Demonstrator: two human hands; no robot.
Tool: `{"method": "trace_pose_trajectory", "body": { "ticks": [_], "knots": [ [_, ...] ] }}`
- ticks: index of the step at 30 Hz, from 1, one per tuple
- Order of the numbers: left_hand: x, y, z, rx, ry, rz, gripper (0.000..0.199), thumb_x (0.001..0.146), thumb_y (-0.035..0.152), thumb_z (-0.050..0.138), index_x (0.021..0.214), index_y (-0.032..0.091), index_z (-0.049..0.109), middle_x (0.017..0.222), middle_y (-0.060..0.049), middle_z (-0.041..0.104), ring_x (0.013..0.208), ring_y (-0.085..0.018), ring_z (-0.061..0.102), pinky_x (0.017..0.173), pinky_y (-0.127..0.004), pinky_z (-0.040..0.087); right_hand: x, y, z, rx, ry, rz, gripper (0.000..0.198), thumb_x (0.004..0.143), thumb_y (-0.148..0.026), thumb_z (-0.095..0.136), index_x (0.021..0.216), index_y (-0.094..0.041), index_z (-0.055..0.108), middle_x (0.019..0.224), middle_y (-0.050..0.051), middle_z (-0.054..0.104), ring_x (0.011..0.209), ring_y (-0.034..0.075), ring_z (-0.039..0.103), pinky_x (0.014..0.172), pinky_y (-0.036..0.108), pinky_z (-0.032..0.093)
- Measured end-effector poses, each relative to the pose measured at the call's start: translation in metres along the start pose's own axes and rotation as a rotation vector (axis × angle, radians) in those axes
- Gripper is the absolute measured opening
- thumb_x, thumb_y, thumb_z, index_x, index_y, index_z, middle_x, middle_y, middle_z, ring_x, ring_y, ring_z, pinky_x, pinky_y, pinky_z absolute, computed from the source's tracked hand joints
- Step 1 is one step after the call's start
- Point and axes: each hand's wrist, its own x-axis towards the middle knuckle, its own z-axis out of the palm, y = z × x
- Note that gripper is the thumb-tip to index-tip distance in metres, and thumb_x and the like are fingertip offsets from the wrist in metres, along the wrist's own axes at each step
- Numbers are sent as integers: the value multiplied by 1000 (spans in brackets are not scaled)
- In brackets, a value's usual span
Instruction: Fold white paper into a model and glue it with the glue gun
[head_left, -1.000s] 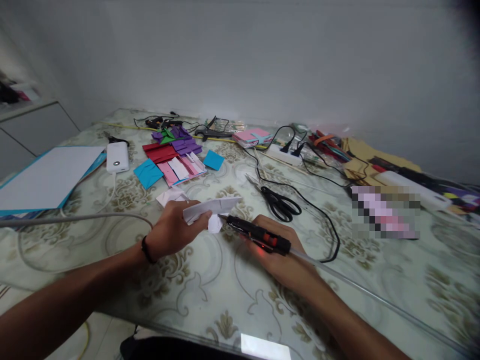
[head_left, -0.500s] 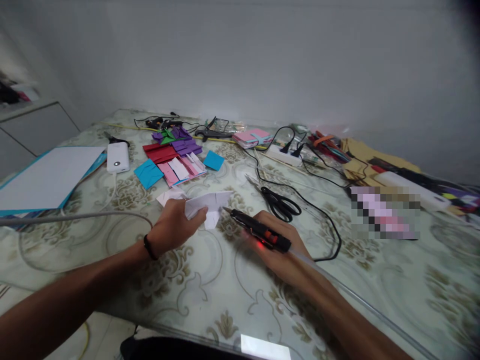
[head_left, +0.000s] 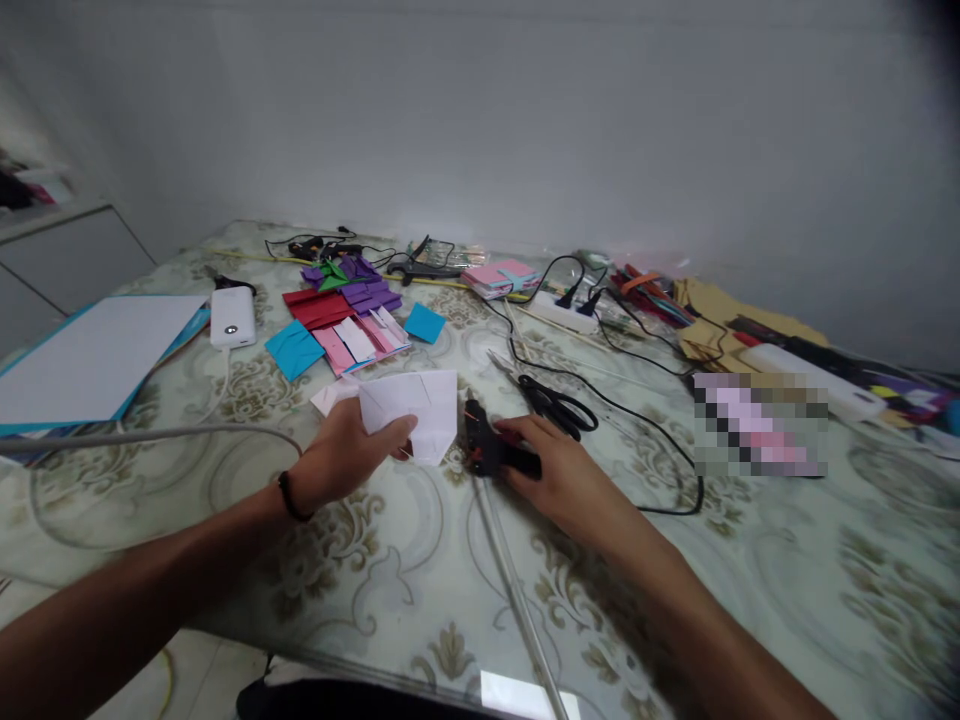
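Note:
My left hand [head_left: 349, 445] pinches a folded piece of white paper [head_left: 427, 400], thumb on its near face. Just right of the paper, my right hand [head_left: 559, 460] is closed around the handle of a black glue gun [head_left: 484, 440]. The gun's nozzle points away from me, and a long clear glue stick [head_left: 517, 600] sticks out of its back toward the table's near edge. Black-handled scissors [head_left: 559, 400] lie just beyond my right hand. Behind my left hand another folded white paper [head_left: 324, 397] rests on the table.
Folded coloured papers [head_left: 322, 308] lie beyond my left hand. A white power bank [head_left: 232, 317] and paper sheets [head_left: 97, 350] are at left. At the back stands a power strip [head_left: 562, 312] with plugged-in cords. A black cord [head_left: 652, 425] loops right of my right hand.
My right hand has turned the glue gun from slanting left to pointing away from me, its glue stick swinging left. My left hand has tilted the white paper so that more of its face shows.

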Motion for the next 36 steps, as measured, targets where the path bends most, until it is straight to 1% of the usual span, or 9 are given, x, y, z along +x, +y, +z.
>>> {"method": "trace_pose_trajectory", "body": {
  "ticks": [4, 6, 9, 15, 19, 26, 28, 32, 36],
  "knots": [
    [-3, 3, 3, -177, -52, -38, 27, 87, 36, 65, 74, 13, 72, 74, -8, 76, 67, -21, 73, 63, -28, 60, -3, -9, -4, 16, 80, -60, 38, 86, -23, 66, 123, -21, 63, 126, 14, 62, 117, 32, 54, 102, 54, 44],
    [-6, 7, 5, -263, -73, -58, 25, 85, 37, 67, 82, 13, 73, 81, -8, 76, 70, -21, 72, 64, -29, 60, -6, -20, -6, 114, 67, -80, 36, 88, -29, 68, 123, -21, 62, 123, 13, 63, 114, 29, 57, 101, 49, 46],
    [-11, 11, 9, -346, -118, -92, 24, 84, 35, 69, 91, 12, 73, 86, -9, 76, 73, -20, 71, 67, -30, 60, -11, -38, -6, 267, -16, -105, 35, 86, -31, 73, 117, -21, 62, 112, 9, 67, 103, 25, 63, 91, 39, 51],
    [-17, 15, 16, -316, -276, -110, 25, 90, 37, 65, 92, 13, 72, 83, -8, 75, 77, -19, 70, 71, -29, 57, -17, -55, 1, 454, -57, -54, 18, 87, -31, 70, 102, -20, 69, 99, 5, 74, 92, 24, 67, 81, 33, 51],
    [-18, 19, 15, -316, -365, -87, 29, 90, 42, 64, 83, 14, 71, 82, -9, 75, 78, -20, 71, 74, -30, 58, -17, -52, 3, 603, -52, 2, 24, 89, -36, 68, 104, -18, 70, 96, 5, 75, 85, 21, 67, 77, 30, 51],
    [-19, 19, 9, -244, -446, -89, 27, 90, 40, 63, 88, 15, 74, 91, -9, 77, 88, -22, 70, 82, -32, 56, -17, -47, 7, 705, -103, 81, 29, 91, -44, 64, 98, -16, 71, 90, 5, 72, 84, 21, 65, 76, 32, 52],
    [-20, 18, 7, -205, -462, -112, 26, 91, 39, 63, 91, 16, 74, 92, -8, 76, 89, -21, 68, 80, -29, 54, -17, -46, 8, 729, -119, 99, 31, 90, -46, 64, 96, -16, 70, 87, 4, 70, 83, 21, 65, 74, 32, 52],
    [-18, 18, 3, -209, -479, -116, 24, 87, 38, 67, 90, 16, 72, 86, -5, 72, 76, -17, 62, 67, -26, 49, -17, -45, 8, 741, -130, 137, 34, 90, -49, 64, 93, -16, 70, 84, 4, 69, 79, 20, 63, 70, 31, 52],
    [-15, 19, -1, -254, -381, -89, 24, 85, 38, 71, 92, 15, 69, 85, -4, 68, 74, -16, 59, 64, -24, 46, -16, -46, 6, 698, -141, 116, 32, 90, -47, 64, 88, -16, 70, 81, 3, 67, 81, 20, 63, 74, 31, 52]
  ]
}}
